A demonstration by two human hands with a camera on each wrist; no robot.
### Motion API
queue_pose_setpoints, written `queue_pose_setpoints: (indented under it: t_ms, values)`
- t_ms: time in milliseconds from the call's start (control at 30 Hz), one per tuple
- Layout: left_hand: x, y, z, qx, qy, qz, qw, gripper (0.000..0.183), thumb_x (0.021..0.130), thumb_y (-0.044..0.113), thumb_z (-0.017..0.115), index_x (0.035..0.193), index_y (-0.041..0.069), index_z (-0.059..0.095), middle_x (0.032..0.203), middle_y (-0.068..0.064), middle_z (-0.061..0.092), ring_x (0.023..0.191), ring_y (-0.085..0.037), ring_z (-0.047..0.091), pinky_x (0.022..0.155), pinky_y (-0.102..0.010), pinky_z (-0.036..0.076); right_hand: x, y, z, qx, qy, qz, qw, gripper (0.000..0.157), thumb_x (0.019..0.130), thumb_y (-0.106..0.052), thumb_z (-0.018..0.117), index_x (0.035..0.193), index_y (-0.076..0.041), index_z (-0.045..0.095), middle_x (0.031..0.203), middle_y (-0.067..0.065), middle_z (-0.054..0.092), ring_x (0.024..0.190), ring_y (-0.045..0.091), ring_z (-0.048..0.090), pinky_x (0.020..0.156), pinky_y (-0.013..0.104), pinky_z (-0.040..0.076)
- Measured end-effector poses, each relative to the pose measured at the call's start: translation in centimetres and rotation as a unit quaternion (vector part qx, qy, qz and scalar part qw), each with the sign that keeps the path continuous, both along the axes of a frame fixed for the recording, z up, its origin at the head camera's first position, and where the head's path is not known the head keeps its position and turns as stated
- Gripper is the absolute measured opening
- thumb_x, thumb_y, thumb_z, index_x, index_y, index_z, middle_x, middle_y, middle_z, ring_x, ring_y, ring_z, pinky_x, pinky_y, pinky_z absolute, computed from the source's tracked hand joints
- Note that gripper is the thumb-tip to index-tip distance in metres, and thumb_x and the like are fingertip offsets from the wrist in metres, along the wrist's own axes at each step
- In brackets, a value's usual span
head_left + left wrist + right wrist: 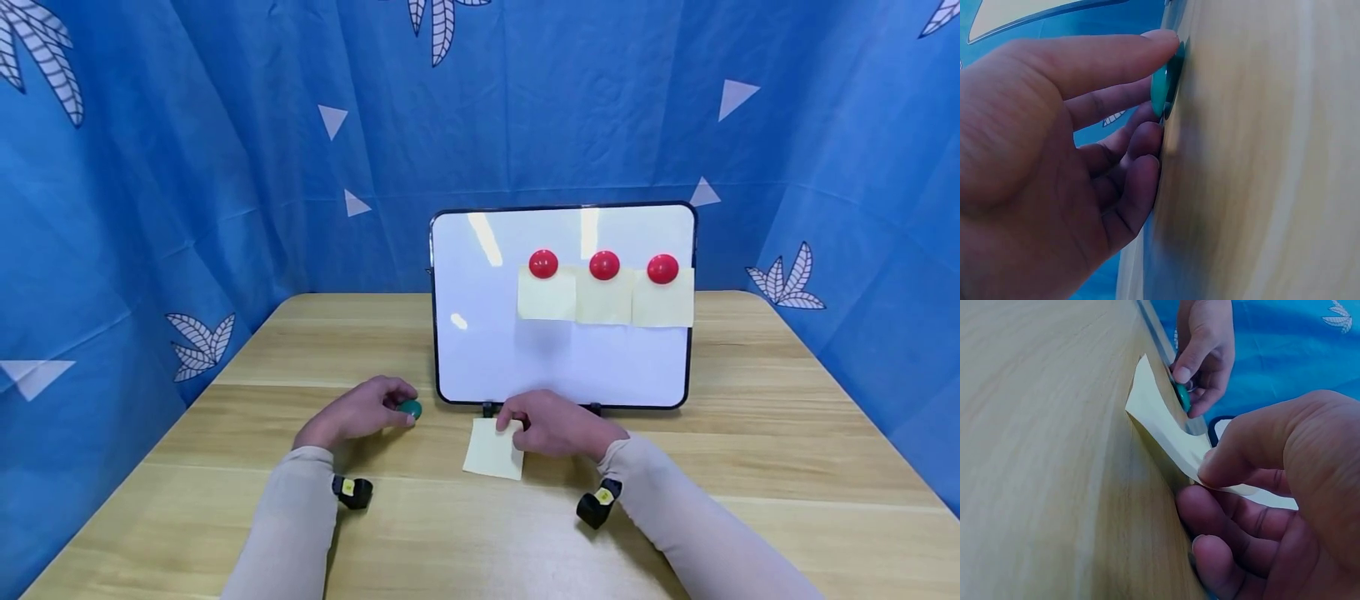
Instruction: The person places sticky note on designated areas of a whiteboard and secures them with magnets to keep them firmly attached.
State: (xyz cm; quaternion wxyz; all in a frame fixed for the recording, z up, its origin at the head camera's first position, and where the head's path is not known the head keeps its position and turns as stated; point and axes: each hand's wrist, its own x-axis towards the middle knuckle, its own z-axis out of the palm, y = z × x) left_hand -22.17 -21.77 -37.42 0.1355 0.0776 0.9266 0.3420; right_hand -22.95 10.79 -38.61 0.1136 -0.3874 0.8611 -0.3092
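On the table left of the whiteboard, my left hand (365, 408) pinches a round green magnet (410, 408) between thumb and fingers. The left wrist view shows the magnet (1159, 90) on edge, close to the tabletop. My right hand (551, 423) holds a pale yellow paper note (492, 450) in front of the board. In the right wrist view, thumb and fingers pinch the note (1163, 419), which bends and is partly lifted off the wood. The whiteboard (480, 350) stands upright with three similar notes (546, 298) in a row, each under a red magnet (543, 264).
The board stands on small black feet (489, 409) at the back of the wooden table (420, 533). A blue patterned curtain (585, 100) hangs behind and at both sides. Each wrist carries a small black camera (598, 502).
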Motion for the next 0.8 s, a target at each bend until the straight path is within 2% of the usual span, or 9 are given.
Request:
queue_pose_setpoints:
  t_ms: [233, 467, 800]
  values:
    - [-0.07, -0.02, -0.26, 0.002, -0.003, 0.019, 0.9998, 0.036, 0.090, 0.018, 0.075, 0.123, 0.010, 0.064, 0.110, -0.005, 0.060, 0.100, -0.024, 0.054, 0.088, -0.042, 0.048, 0.17, 0.04, 0.08, -0.028, -0.020, -0.009, 0.999, 0.029, 0.083, -0.001, 0.056, 0.103, -0.017, 0.070, 0.087, -0.007, 0.059, 0.079, 0.014, 0.051, 0.073, 0.031, 0.044]
    - [0.00, -0.05, -0.40, 0.004, -0.003, 0.031, 0.9995, 0.032, 0.089, 0.017, 0.077, 0.118, 0.010, 0.064, 0.108, -0.005, 0.060, 0.097, -0.024, 0.053, 0.084, -0.040, 0.048, 0.18, -0.09, 0.21, -0.044, -0.035, -0.012, 0.998, 0.029, 0.084, 0.001, 0.056, 0.104, -0.016, 0.069, 0.091, -0.005, 0.060, 0.081, 0.015, 0.052, 0.075, 0.032, 0.045]
    - [-0.07, 0.25, -0.35, -0.005, -0.002, 0.034, 0.9994, 0.030, 0.089, 0.018, 0.076, 0.116, 0.011, 0.065, 0.107, -0.005, 0.060, 0.096, -0.024, 0.054, 0.081, -0.038, 0.048, 0.26, -0.14, 0.30, -0.041, -0.037, -0.017, 0.998, 0.028, 0.085, 0.000, 0.056, 0.105, -0.015, 0.070, 0.088, -0.001, 0.060, 0.073, 0.014, 0.052, 0.070, 0.031, 0.045]
